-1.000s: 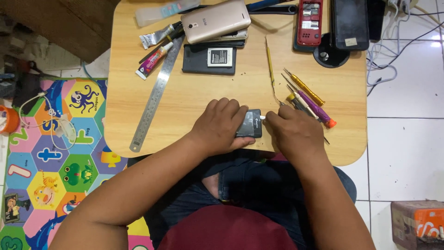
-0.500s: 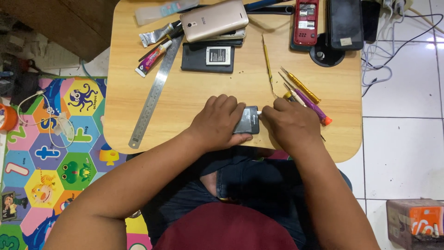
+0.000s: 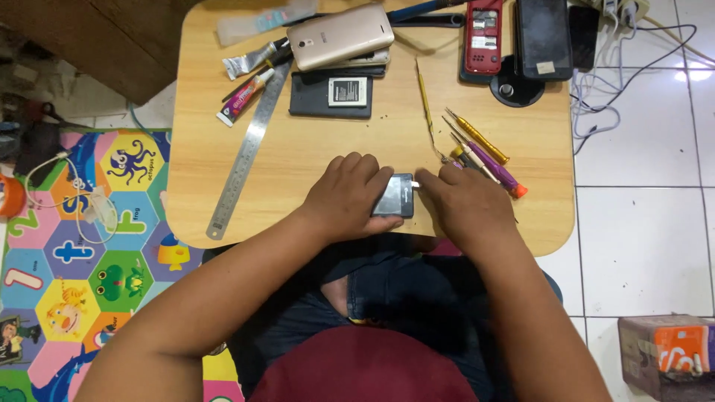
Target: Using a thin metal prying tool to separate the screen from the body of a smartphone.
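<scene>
Pale wooden worktop carries a small dark phone near its front edge, gripped by left hand and right hand, screwdrivers just beside, steel ruler well left.

Both bare forearms reach up from the bottom edge and converge near the middle, the left one slanting in from the lower left, the right one rising more steeply from the lower right. The left hand lies palm down with its knuckles up and its fingers curled and bunched toward the right (the fingertips are hidden under the hand itself). The right hand is also palm down, its fingers stretched leftward, so the two hands nearly meet at the fingertips.
</scene>
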